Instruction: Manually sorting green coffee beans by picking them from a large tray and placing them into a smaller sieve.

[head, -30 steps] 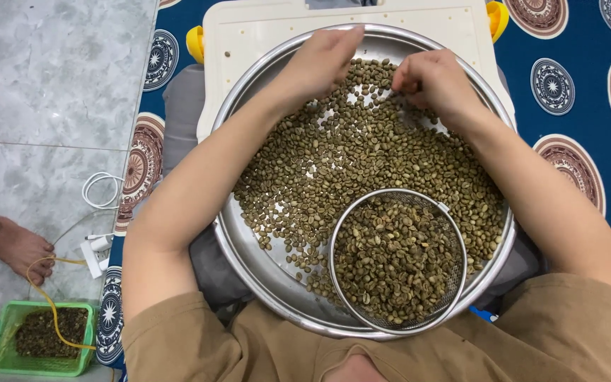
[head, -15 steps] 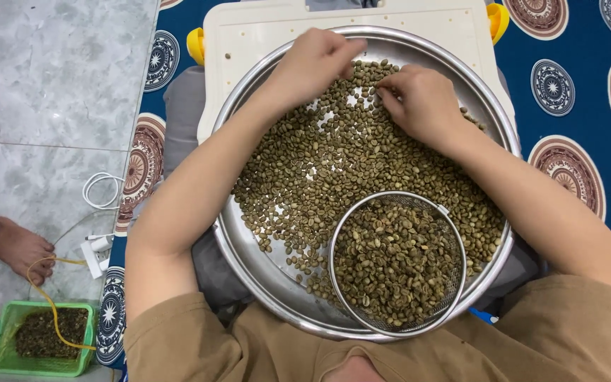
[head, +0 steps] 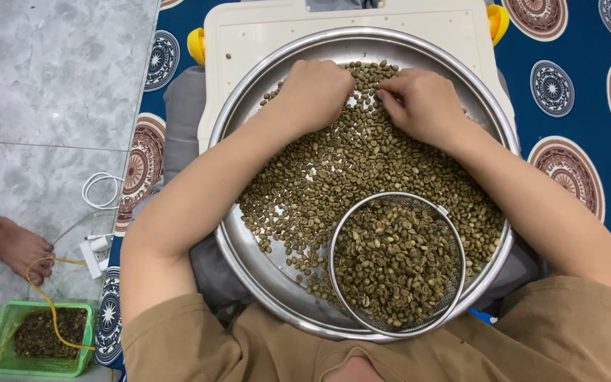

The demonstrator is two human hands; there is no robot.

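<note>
A wide steel tray (head: 274, 277) rests on my lap, covered with green coffee beans (head: 334, 170). A round wire sieve (head: 334, 249) full of beans sits in its near right part. My left hand (head: 316, 92) lies at the far side of the tray with its fingers curled down into the beans. My right hand (head: 424, 105) is just beside it, fingertips pinched on beans at the heap's far edge. The two hands are a few centimetres apart.
A white plastic board (head: 249, 35) with yellow corners lies under the tray, on a blue patterned rug (head: 567, 42). On the grey tile floor (head: 51, 85) at left are a white cable (head: 100, 187), a plug adapter (head: 93, 251), another person's foot (head: 12, 247) and a green basket (head: 8, 364) of dark beans.
My left hand has drawn back from the tray's far rim and curled into the beans. My right hand has shifted slightly left and lowered onto the heap.
</note>
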